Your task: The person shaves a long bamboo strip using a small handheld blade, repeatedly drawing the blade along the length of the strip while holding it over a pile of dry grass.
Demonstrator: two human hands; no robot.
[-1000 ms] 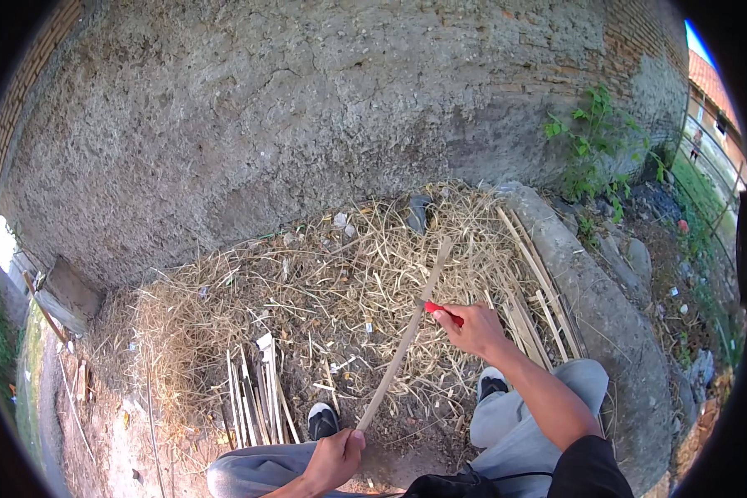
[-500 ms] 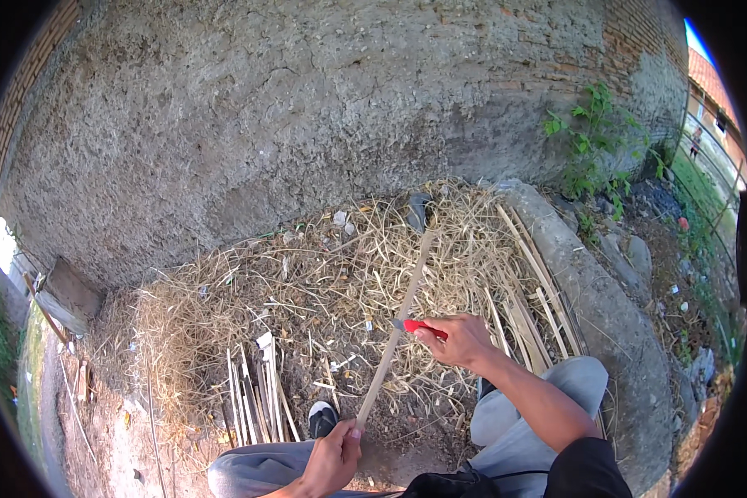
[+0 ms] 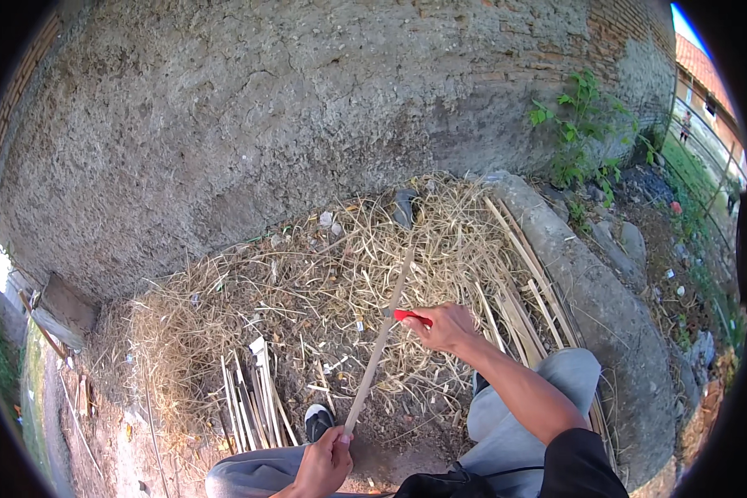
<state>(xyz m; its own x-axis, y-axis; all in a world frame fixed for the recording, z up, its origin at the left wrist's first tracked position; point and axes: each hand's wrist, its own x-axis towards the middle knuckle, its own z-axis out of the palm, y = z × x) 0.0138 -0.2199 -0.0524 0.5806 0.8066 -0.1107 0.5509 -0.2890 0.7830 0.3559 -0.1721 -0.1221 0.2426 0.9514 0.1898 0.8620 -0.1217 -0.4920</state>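
A long, flat bamboo strip (image 3: 368, 375) slants up and away from my lap. My left hand (image 3: 324, 461) is closed around its near end. In my right hand (image 3: 445, 327) is a red-handled cutter knife (image 3: 410, 316), gripped with the fingers wrapped round the handle. Its blade meets the strip beyond the middle, toward the far end. Below the strip the ground is covered with dry shavings (image 3: 440, 249) and small pale chips.
Split strips (image 3: 253, 398) lie bundled at the left, and more strips (image 3: 523, 319) lie at the right beside a concrete edge (image 3: 585, 286). A rough wall (image 3: 307, 124) rises ahead. Near it sits a dark grey object (image 3: 404, 207). A green plant (image 3: 579, 133) grows at the right.
The knife has moved farther from my left hand, along the strip toward its far end. My left hand keeps its hold on the near end. The whole view has shifted slightly.
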